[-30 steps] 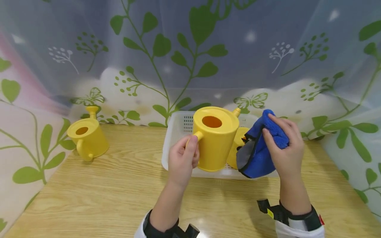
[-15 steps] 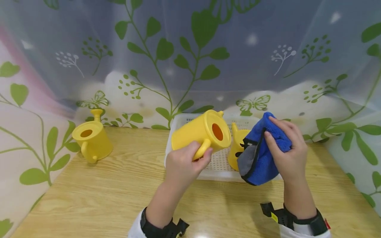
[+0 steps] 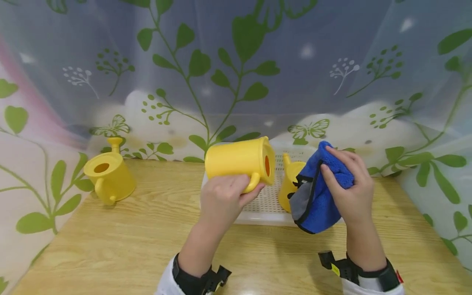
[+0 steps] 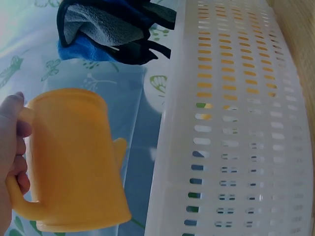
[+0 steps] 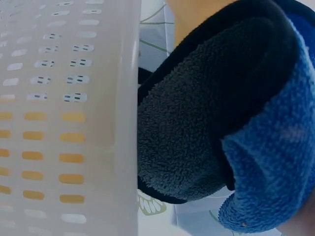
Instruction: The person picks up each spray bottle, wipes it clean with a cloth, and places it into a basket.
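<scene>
Left hand [image 3: 225, 198] and right hand [image 3: 354, 188] each hold something: the left curls its fingers round the handle [image 3: 253, 183] of a yellow watering can [image 3: 236, 157], and the right pinches a folded blue cloth [image 3: 324, 196] between thumb and fingers. The watering can lies tipped on its side in the air above a white basket [image 3: 258, 218], its top opening turned toward the cloth, with can and cloth apart.

With only 1 hand on the handle and nothing under the body, the can could roll in the grip and knock the basket rim. Any water inside would probably spill from the opening at this tilt, though whether it holds any cannot be told. The cloth hangs in front of a 2nd can [image 3: 287, 184] standing in the basket; its loose edge or black loops [image 3: 293, 189] might snag that can's spout and tip it. A pinch at the upper folds alone might also let the cloth sag open.

The held can looks like smooth, hard plastic, a near-cylinder with a rounded handle. The cloth has a fluffy blue pile, a grey face and dark edging. The basket appears to be thin plastic pierced by rows of slots. At far left, a 3rd can [image 3: 118, 180] stands upright on the wood-grained table [image 3: 140, 246], its spout ending in a flared head.
</scene>
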Available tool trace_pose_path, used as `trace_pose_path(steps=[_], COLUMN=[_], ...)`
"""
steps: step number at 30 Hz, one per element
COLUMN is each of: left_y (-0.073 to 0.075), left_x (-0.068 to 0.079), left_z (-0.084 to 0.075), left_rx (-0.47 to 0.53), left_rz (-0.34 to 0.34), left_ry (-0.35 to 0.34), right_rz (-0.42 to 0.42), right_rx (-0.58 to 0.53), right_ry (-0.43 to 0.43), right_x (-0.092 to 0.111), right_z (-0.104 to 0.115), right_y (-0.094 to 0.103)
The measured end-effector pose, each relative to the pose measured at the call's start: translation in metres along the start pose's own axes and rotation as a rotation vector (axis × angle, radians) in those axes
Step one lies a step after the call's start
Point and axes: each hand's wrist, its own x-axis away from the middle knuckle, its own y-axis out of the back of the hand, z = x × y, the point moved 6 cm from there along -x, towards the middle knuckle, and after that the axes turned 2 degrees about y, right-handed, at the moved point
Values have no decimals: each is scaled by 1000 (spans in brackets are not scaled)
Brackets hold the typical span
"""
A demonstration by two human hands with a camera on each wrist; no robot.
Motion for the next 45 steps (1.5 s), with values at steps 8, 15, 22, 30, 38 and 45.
trace_pose_path(steps=[8, 15, 22, 30, 38, 45], left_y=[0, -3, -8, -16, -12, -11], left_x=[2, 8, 14, 16, 11, 10], left_z=[7, 16, 18, 18, 14, 5], left_rx=[29, 76, 79, 83, 77, 111], left_rz=[61, 205, 270, 205, 13, -6], left_ry=[63, 244, 388, 422, 194, -44], right_rz=[17, 32, 48, 45, 67, 184], right_rx=[-60, -64, -77, -86, -51, 78], right_ry=[-15, -21, -23, -10, -4, 33], right_x=[-2, -1, -1, -6, -2, 0], right_z=[6, 12, 22, 27, 8, 5], right_y=[-2, -3, -5, -5, -7, -15])
